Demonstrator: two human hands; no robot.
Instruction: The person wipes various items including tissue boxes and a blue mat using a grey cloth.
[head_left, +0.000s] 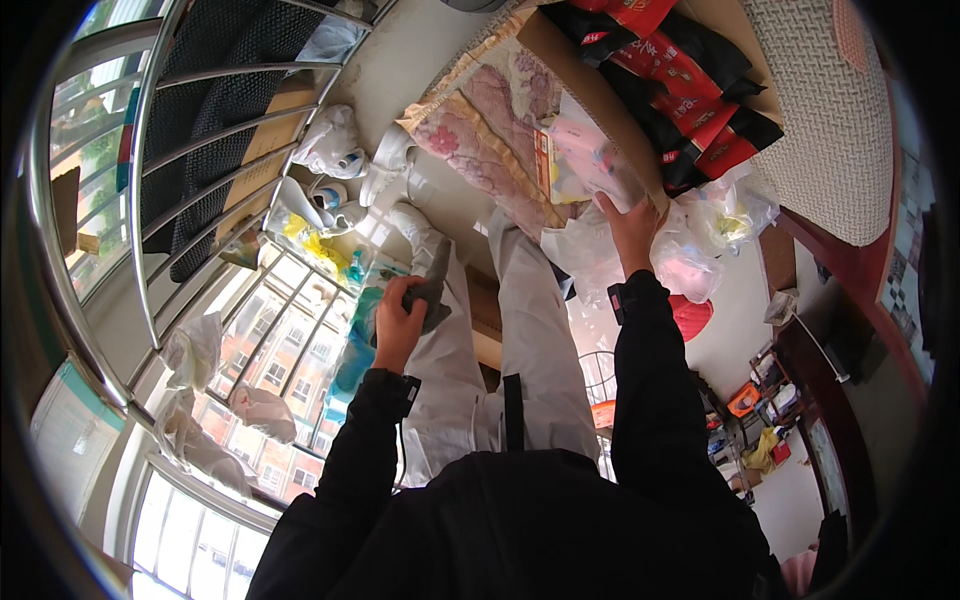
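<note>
My left hand is closed around a dark grey cloth, which hangs over my left thigh. My right hand is at the near edge of an open cardboard box. Its fingers touch a pink plastic-wrapped pack; whether they grip the pack or the box edge cannot be told. A yellow and white packet lies beside the pack. Under them spreads a floral quilted cloth with a tan border. Red and black packages fill the box.
Clear plastic bags bunch right of my right hand. A metal rack curves along the left, with white shoes and a white plastic bag near it. A woven-covered seat stands at the upper right. Barred windows are lower left.
</note>
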